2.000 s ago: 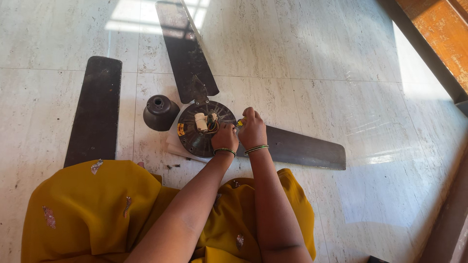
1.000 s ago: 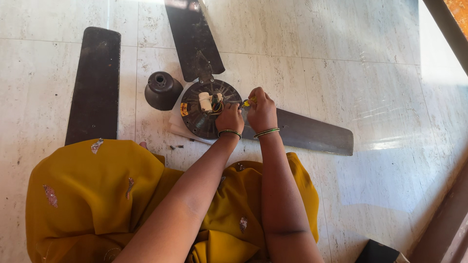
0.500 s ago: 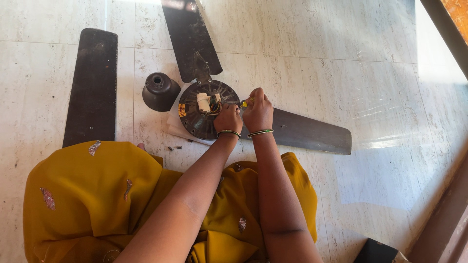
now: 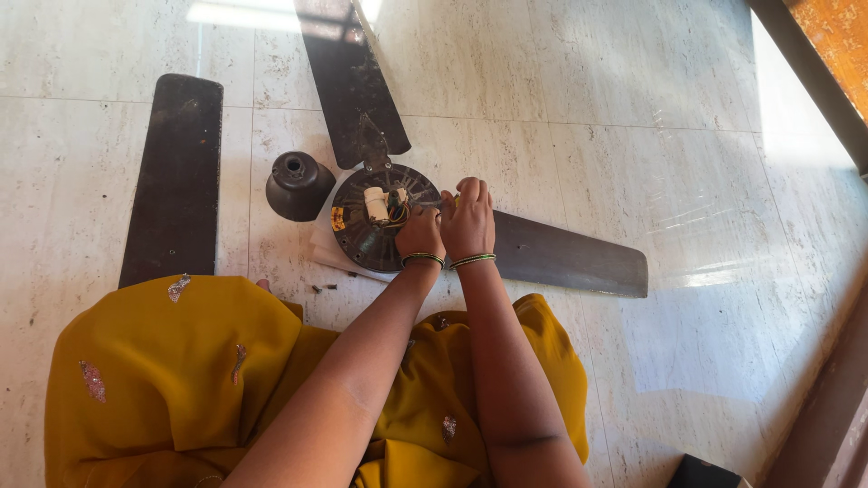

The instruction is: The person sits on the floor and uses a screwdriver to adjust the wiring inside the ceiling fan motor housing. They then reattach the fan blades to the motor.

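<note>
Glossy marble floor (image 4: 633, 108), matt metal fan motor (image 4: 362, 239)

Around the fan motor hub (image 4: 371, 237), blades block twelve (image 4: 351, 81) and three o'clock (image 4: 570, 258); the canopy cup (image 4: 298, 185) crowds nine. Bare tile (image 4: 561, 90) lies open toward one to two o'clock.

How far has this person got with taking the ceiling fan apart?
One blade lies detached on the floor, and the dark cup cover is off. Both hands, left hand and right hand, work at the motor hub. Two blades seem attached.
</note>
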